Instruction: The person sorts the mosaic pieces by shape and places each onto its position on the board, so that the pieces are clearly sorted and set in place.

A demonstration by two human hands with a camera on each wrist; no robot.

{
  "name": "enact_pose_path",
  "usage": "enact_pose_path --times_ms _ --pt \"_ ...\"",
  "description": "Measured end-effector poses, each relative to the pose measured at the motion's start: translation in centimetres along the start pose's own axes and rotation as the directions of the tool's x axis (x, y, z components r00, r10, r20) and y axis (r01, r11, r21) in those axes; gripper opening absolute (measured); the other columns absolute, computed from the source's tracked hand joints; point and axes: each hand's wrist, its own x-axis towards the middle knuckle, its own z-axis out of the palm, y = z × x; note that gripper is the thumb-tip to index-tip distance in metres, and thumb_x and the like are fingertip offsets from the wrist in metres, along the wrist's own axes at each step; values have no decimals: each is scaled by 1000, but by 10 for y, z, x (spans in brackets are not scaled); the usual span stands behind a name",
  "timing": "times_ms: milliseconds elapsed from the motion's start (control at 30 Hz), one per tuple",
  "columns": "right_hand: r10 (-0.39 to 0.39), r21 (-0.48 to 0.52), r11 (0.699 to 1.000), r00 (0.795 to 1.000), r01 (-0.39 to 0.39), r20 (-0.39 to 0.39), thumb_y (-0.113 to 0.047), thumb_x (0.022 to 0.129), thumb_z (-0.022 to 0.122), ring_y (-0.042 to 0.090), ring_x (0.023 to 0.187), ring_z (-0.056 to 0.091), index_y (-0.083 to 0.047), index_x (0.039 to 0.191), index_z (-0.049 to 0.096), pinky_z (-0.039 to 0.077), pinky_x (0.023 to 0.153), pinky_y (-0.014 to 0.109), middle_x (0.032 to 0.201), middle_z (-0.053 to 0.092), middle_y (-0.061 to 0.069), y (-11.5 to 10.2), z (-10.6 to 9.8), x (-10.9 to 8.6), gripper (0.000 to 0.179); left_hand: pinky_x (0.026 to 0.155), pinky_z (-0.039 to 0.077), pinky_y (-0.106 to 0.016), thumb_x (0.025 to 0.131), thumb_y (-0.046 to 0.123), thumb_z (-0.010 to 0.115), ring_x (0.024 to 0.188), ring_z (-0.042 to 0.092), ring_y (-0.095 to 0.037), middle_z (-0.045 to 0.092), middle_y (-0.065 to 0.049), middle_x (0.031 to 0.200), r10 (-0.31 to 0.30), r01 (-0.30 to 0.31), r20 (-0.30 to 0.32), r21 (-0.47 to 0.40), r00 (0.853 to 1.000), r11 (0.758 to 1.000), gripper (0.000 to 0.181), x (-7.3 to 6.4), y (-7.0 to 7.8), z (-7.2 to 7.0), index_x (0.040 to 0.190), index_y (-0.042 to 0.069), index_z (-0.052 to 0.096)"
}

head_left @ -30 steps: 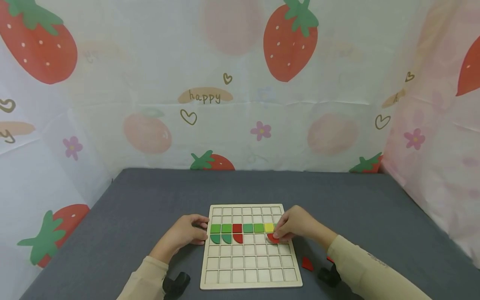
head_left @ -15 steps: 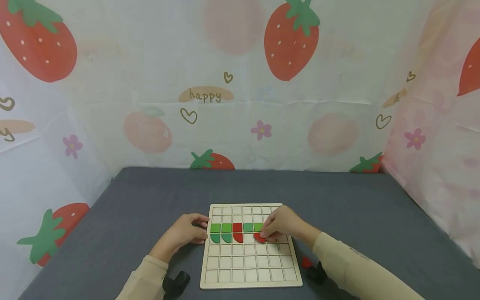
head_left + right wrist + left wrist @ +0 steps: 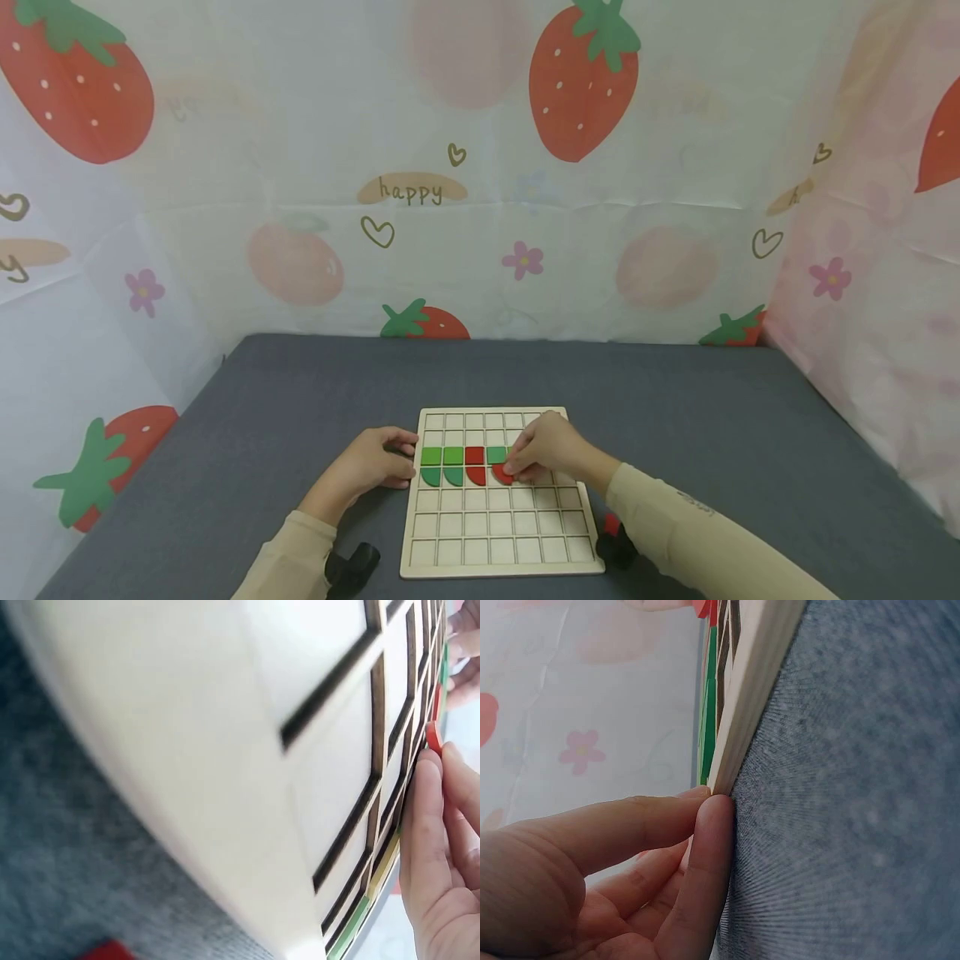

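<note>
A wooden grid board lies on the dark table. My left hand rests its thumb and fingertips against the board's left edge; the left wrist view shows the fingertips touching the wooden rim. Between thumb and fingers, my right hand pinches a red quarter-circle tile over the second tile row, just below a teal square tile. The right wrist view shows this red tile tilted up from the board. To its left sit two green quarter-circle tiles and a red one.
Green square tiles and a red square tile fill part of the row above. My right hand hides tiles further right. A loose red piece lies right of the board, partly covered by the black wrist device.
My right hand has moved left along the row with the red quarter-circle tile, from near the board's right side to its middle. My left hand has stayed in place.
</note>
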Motion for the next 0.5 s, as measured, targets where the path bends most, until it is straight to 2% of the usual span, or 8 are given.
enact_pose_path --times_ms 500 --pt "-28 -6 1000 999 28 -29 3 76 81 13 58 68 2 78 75 61 60 30 72 74 8 -3 7 -1 6 67 61 -34 79 -9 69 75 62 -16 58 -17 106 -4 4 2 -3 1000 1000 50 0 1 0 128 -9 58"
